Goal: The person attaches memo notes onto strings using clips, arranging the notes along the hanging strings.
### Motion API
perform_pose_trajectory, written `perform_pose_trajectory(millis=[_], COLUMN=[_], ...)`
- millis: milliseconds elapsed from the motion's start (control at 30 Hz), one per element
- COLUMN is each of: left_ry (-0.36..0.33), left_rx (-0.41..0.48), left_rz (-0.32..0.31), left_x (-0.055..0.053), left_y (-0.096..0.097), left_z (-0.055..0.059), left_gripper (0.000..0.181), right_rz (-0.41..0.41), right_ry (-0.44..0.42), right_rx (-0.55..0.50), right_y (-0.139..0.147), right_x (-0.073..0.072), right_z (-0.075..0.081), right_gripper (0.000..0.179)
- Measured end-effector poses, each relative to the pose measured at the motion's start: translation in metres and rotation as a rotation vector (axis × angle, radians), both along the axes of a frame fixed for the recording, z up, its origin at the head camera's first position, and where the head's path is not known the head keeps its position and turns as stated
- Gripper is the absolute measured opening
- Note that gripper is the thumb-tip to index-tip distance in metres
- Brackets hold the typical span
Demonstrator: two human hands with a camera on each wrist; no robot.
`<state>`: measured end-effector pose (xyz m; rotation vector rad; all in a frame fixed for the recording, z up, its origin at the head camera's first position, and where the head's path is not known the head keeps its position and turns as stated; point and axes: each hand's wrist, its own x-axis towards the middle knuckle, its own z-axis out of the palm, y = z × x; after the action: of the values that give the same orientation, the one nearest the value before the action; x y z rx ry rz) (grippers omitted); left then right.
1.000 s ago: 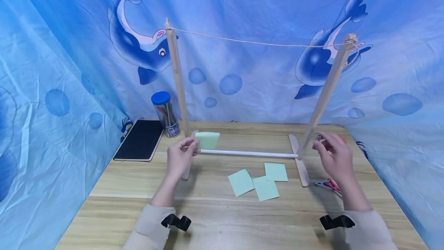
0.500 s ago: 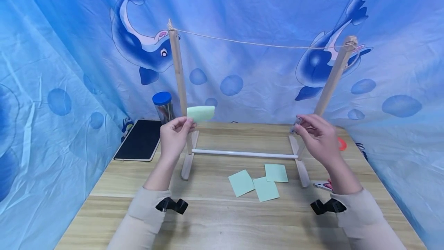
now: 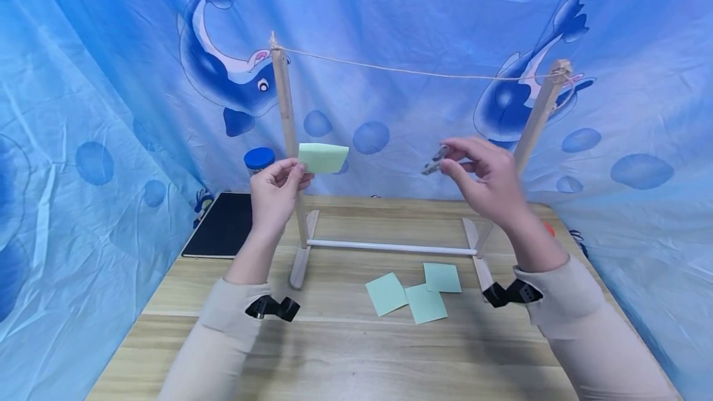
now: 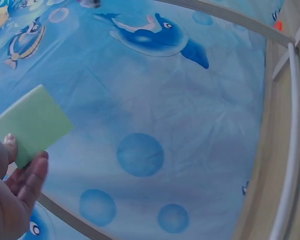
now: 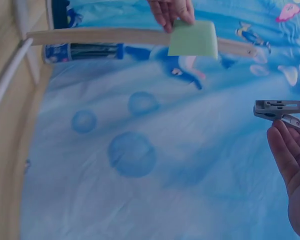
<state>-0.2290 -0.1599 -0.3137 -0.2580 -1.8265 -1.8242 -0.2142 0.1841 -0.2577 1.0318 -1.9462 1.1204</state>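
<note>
The pale green sticky note (image 3: 324, 158) is held up below the twine (image 3: 418, 72), pinched at one corner by the left hand (image 3: 273, 194). The right hand (image 3: 487, 178) pinches a grey clothes peg (image 5: 272, 106) (well apart from the note); three more notes (image 3: 426, 305) lie on the table (image 3: 356, 364).

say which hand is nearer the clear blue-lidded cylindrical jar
Left: left hand is in front of the jar, partly hiding it; right hand is across, near the right wooden post.
</note>
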Motion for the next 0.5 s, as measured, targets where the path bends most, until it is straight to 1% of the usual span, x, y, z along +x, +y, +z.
perform_pose_trajectory(millis=[133, 267, 400, 500], left_ry=[0.024, 0.027, 0.024, 0.033], left_rx=[0.008, -0.004, -0.006, 0.015], left_rz=[0.008, 0.002, 0.003, 0.005], left_x=[-0.002, -0.004, -0.007, -0.009], left_y=[-0.001, -0.003, -0.006, -0.008], left_z=[0.012, 0.025, 0.039, 0.049], left_gripper=[0.029, 0.03, 0.03, 0.031], right_rz=[0.027, 0.07, 0.129, 0.137], right_ry=[0.041, 0.08, 0.088, 0.096], right_rx=[0.008, 0.009, -0.03, -0.06], right_y=[-0.016, -0.029, -0.04, -0.048], right_x=[-0.004, -0.009, -0.014, -0.017], right_z=[0.025, 0.05, 0.073, 0.089], right_gripper=[0.026, 0.023, 0.022, 0.021])
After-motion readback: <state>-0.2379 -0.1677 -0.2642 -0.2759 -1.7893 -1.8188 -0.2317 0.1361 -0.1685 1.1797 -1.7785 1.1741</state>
